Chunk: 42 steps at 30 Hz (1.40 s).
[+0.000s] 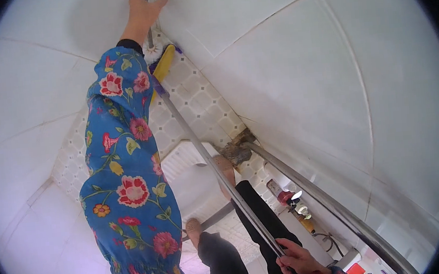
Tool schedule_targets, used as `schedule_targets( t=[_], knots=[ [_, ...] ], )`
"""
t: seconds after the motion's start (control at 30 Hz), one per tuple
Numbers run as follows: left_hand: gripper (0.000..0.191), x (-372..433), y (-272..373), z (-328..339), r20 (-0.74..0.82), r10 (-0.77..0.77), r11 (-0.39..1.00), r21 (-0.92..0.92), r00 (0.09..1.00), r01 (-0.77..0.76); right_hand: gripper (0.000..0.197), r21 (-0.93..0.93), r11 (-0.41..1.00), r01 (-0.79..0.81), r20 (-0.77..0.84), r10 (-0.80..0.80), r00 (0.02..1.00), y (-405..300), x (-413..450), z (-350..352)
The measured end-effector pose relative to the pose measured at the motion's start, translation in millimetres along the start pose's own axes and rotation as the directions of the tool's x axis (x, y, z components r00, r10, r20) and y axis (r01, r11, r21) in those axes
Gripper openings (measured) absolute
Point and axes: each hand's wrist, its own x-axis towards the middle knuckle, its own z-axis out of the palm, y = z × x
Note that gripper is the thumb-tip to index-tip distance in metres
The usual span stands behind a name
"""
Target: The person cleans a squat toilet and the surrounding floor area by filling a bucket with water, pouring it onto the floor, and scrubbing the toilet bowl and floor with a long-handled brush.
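My left hand (pixel 145 11), in a blue floral sleeve, reaches up to the corner, around or against a thin metal handle (pixel 150 37); its grip is partly cut off by the picture's top edge. Below that handle is a round white brush head (pixel 153 52). My right hand (pixel 295 256) is shut on the lower end of a long metal pole (pixel 214 168). This pole slants up to a purple socket (pixel 160 88) by a yellow and purple cleaning head (pixel 165 63) on the tiled floor, partly hidden by my left sleeve.
Between and ahead of my feet lies a white squat toilet (pixel 192 178). A thick metal pipe (pixel 326 198) rises from a dirty, broken patch (pixel 237 149) beside the right wall. Several bottles (pixel 281 194) stand along that wall. White tiled walls (pixel 276 73) close in on both sides.
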Motion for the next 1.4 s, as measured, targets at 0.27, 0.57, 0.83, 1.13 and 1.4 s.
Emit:
schedule_targets(
  t=[0.27, 0.57, 0.83, 1.13, 1.4],
  knots=[
    [0.020, -94.4, 0.1, -47.0, -0.155, 0.098, 0.949, 0.311, 0.983, -0.045, 0.056, -0.109, 0.971, 0.213, 0.025, -0.212, 0.977, -1.4, 25.5, 10.8],
    [0.022, -390.8, 36.7, -245.6, -0.595, -0.268, 0.943, -0.002, 0.757, 0.332, 0.055, -0.004, 0.965, 0.261, 0.272, -0.250, 0.929, 2.0, 75.5, 61.3],
    [0.021, -572.1, 69.1, -266.3, -0.611, -0.527, 0.761, -0.030, 0.591, 0.648, 0.049, -0.341, 0.879, 0.333, 0.466, -0.150, 0.872, 33.8, 105.6, 126.2],
    [0.019, -601.2, 111.0, -216.7, -0.470, -0.519, 0.847, -0.169, 0.714, 0.505, 0.046, -0.374, 0.845, 0.382, 0.180, -0.338, 0.924, 36.9, 80.2, 94.8],
    [0.019, -648.4, 129.4, -212.8, -0.393, -0.519, 0.849, -0.135, 0.759, 0.511, 0.053, -0.102, 0.869, 0.483, 0.022, -0.484, 0.875, 29.1, 77.4, 97.2]
  ],
)
